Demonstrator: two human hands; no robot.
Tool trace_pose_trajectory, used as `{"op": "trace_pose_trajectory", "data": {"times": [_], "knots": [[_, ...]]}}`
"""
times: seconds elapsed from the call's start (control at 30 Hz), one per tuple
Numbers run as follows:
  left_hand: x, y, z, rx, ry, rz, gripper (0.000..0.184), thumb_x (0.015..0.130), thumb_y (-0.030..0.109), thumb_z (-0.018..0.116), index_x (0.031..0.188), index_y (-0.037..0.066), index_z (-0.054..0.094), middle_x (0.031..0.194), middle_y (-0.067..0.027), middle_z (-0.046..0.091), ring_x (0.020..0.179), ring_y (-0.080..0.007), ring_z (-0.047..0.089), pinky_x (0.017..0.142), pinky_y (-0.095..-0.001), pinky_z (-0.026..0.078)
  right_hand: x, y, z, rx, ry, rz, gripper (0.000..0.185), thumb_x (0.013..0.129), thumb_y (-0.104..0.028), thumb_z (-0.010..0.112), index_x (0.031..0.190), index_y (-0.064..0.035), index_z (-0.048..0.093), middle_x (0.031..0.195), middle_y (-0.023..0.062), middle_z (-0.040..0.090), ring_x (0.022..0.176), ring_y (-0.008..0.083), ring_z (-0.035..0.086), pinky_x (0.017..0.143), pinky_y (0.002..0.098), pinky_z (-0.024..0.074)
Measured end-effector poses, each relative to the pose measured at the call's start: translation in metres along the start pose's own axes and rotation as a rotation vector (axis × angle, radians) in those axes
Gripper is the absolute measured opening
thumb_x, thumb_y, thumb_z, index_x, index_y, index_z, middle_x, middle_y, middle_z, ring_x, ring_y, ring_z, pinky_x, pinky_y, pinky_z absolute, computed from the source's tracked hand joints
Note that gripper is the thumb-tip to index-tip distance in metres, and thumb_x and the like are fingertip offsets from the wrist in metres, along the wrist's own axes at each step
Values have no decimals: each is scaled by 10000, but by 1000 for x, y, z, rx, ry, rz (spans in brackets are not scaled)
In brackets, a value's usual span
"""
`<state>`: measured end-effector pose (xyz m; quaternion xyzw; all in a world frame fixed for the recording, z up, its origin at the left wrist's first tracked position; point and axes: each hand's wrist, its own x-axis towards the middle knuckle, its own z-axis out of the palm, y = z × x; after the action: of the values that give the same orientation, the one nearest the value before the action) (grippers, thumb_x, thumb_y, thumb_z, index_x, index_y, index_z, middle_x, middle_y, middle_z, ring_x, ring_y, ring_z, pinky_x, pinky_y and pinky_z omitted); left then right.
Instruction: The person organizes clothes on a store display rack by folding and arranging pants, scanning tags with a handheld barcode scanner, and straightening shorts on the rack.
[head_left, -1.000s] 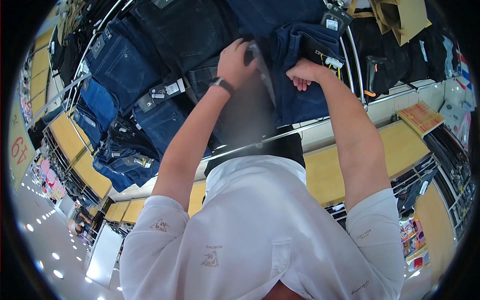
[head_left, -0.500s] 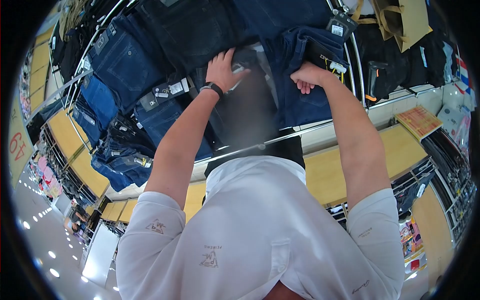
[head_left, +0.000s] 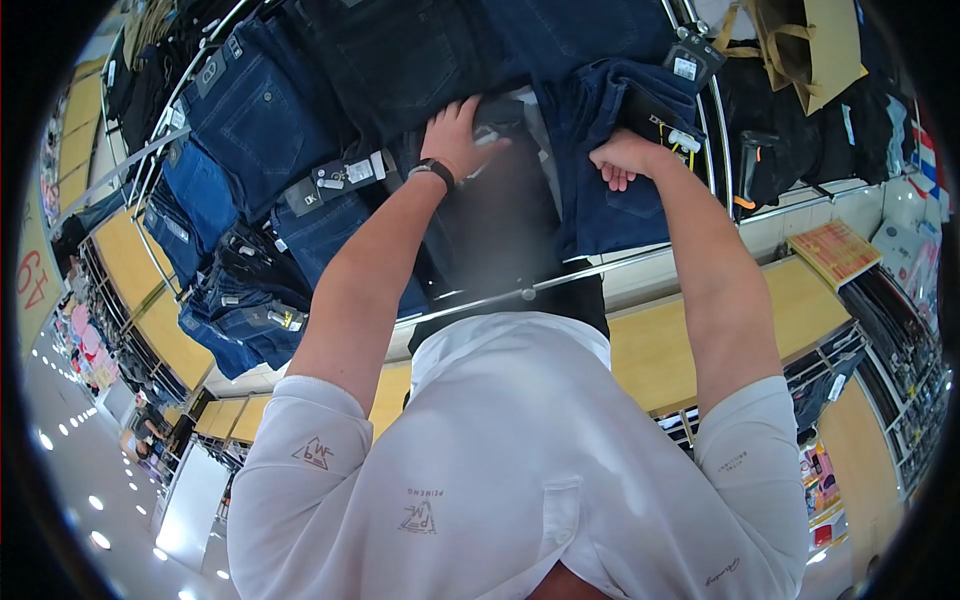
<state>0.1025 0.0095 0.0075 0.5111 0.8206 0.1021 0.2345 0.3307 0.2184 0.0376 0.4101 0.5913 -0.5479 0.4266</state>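
Note:
My left hand (head_left: 462, 143), with a dark watch at the wrist, lies on dark folded jeans (head_left: 395, 60) near the rack's middle. Its fingers are apart and its thumb points right. A grey blur covers the dark cloth (head_left: 500, 215) just below it. To the right, my right hand (head_left: 628, 158) is closed against folded blue jeans (head_left: 600, 215), its fingers curled under; what they grip is hidden. A black label and a white tag (head_left: 683, 140) are beside its knuckles.
More folded jeans (head_left: 255, 120) with tags fill the rack on the left. A metal rail (head_left: 620, 263) runs along the near edge. A brown paper bag (head_left: 825, 50) is at the upper right, above dark garments (head_left: 820, 140). Wooden shelving (head_left: 740, 315) stands below right.
My left hand has moved down and left from its raised position, and its fingers now lie on the jeans. My right hand stays closed at the blue jeans. The view has shifted slightly.

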Motion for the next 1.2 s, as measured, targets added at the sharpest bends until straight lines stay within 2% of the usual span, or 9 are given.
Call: {"op": "trace_pose_trajectory", "data": {"times": [0.3, 0.47, 0.9, 0.97, 1.2], "knots": [[1, 2, -1, 12, 6, -7, 878, 752, 580, 717, 1437, 117, 419, 1339, -142, 516, 1272, -314, 465, 1093, -430, 335, -3, -1, 1, 13, 18, 0, 221, 715, -231, 591, 695, -17, 643, 682, 132, 691, 545, 186, 661, 499, 270, 478], [1, 3, -2, 3, -13, -10, 886, 751, 581, 718, 1443, 121, 412, 1355, -142, 508, 1289, -314, 452, 1102, -430, 327, -5, -3, 2, 15, 39, -13, 194, 720, -184, 575, 658, -10, 633, 637, 129, 678, 522, 196, 670, 465, 256, 495], [1, 4, -2, 15, 13, 1, 901, 749, 590, 717, 1450, 117, 406, 1379, -138, 496, 1311, -309, 433, 1117, -431, 311, -4, -2, 0, 22, 42, -25, 191, 709, -189, 582, 659, -12, 635, 636, 125, 678, 525, 193, 673, 472, 252, 504], [2, 3, -2, 15, -5, -10, 901, 750, 592, 716, 1450, 116, 406, 1373, -139, 499, 1306, -308, 437, 1116, -430, 312, -3, -2, 0, 3, 22, -15, 214, 719, -218, 582, 707, -15, 648, 673, 130, 687, 539, 189, 660, 511, 283, 488], [3, 1, 1, 25, -27, -22, 899, 751, 593, 715, 1448, 116, 410, 1364, -143, 502, 1299, -308, 444, 1115, -429, 314, 1, 1, 1, 29, 25, -31, 207, 715, -209, 587, 702, -11, 644, 658, 133, 681, 517, 193, 653, 485, 276, 482]]}}
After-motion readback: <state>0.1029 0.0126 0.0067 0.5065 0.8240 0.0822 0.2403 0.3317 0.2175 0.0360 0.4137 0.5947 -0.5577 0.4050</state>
